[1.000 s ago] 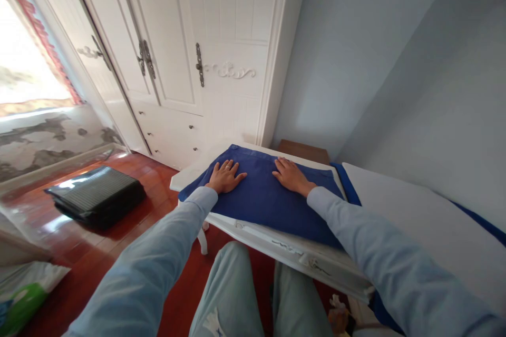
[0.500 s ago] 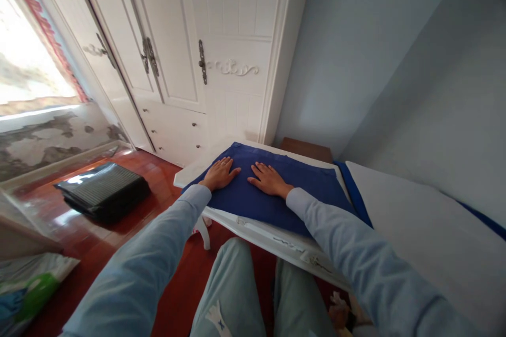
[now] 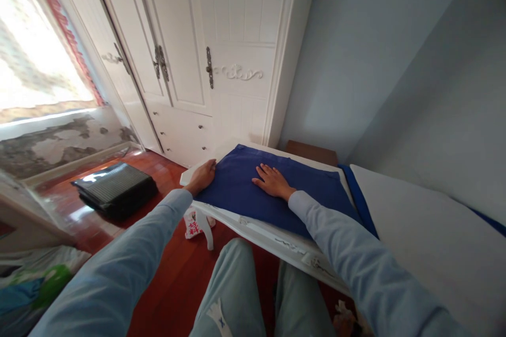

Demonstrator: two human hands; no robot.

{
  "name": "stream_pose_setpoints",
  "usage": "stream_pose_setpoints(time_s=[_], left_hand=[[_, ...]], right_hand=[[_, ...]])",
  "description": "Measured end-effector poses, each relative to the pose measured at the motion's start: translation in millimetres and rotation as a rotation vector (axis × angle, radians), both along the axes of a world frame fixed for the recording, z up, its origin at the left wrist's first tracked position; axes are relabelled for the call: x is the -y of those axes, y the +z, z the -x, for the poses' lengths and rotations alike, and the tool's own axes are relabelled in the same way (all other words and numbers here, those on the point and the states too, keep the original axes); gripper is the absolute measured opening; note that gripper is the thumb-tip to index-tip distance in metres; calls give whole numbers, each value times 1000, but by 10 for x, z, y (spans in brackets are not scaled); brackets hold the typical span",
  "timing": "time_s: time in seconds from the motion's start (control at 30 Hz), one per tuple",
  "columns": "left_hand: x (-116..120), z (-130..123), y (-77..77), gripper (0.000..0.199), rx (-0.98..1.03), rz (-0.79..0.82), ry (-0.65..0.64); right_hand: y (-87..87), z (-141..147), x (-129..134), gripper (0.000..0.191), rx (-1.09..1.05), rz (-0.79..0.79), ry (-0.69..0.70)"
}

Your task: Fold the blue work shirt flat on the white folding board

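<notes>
A dark blue cloth lies spread flat over a white table with carved trim along its front. At the cloth's left edge, my left hand has its fingers curled in against the fabric; the fingertips are partly hidden. My right hand rests palm down on the middle of the cloth, fingers stretched out and spread.
Right of the table is a large white panel with blue material along its edge. A white wardrobe stands behind. On the red floor sit a black ribbed case and, under the table, a printed bag.
My left hand has slid left from the cloth's surface to its left edge, and its fingers have curled. My right hand stays flat on the cloth. The view has shifted slightly left.
</notes>
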State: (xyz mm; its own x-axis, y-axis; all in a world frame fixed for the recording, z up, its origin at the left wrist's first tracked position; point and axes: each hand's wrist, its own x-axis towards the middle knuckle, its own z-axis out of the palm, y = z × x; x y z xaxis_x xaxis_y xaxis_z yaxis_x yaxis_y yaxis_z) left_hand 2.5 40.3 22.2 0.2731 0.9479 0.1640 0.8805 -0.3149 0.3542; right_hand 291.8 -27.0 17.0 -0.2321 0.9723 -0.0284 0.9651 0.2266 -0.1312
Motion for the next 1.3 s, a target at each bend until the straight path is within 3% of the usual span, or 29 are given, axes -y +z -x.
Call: stream_pose_setpoints(time_s=[0.1,0.23,0.47,0.63,0.83,1.03,1.3], left_hand=[[-51,84,63,50,39,16,13],[-172,146,180,49,169,219,48],[-272,157,265,40,108,317,174],[-234,107,266,40,98,301,187],[-197,75,315,21,87,326,199],[-186,126,336,27,55,322,272],[-63,17,263,39,-65,82,261]], right_hand=[[10,2,10,81,-9,-7,0],[2,0,8,80,-19,-18,-1],[-1,5,11,77,-43,-20,-14],[20,5,19,76,-56,-14,-9],[10,-1,18,76,-63,-17,-9],[5,-3,11,76,-65,-6,-11],[-23,-6,-6,75,-60,-35,-4]])
